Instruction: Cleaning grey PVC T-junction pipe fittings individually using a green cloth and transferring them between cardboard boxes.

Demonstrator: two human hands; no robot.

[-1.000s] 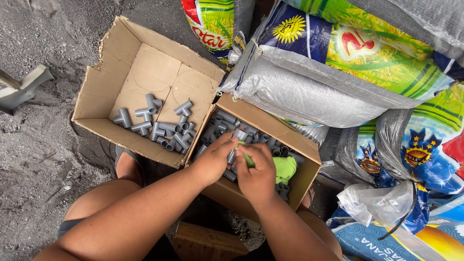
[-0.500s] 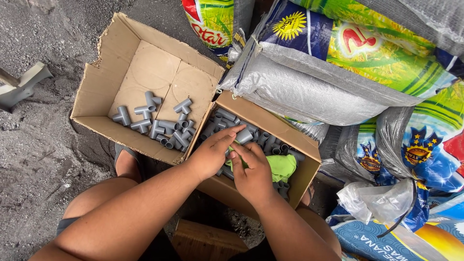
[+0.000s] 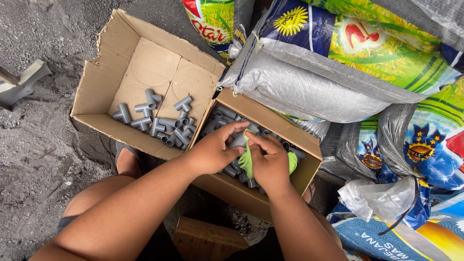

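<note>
Already sorted: about a dozen grey pipe fittings (image 3: 154,121) lay in the near corner of the larger open cardboard box (image 3: 104,82), most of its floor bare.
Left to do: the smaller box (image 3: 270,123) beside it held a heap of grey fittings (image 3: 224,116), so by my reckoning most of the work remained.
Left hand (image 3: 215,152): fingers curled closed around one grey fitting (image 3: 238,140), held just above the heap in the smaller box.
Right hand (image 3: 270,162): fingers bent and pressing a lime-green cloth (image 3: 247,162) against that fitting; how tightly it pinched, I could not tell.
Edges: the two boxes touched along one wall; the raised flaps of both stood between the heaps.
Open room: printed woven sacks (image 3: 338,63) crowded the far and right sides, a clear plastic bag (image 3: 377,198) lay near the right forearm, and grey gritty ground (image 3: 38,159) lay open to the left.
Below: a wooden block (image 3: 205,239) sat under the forearms.
</note>
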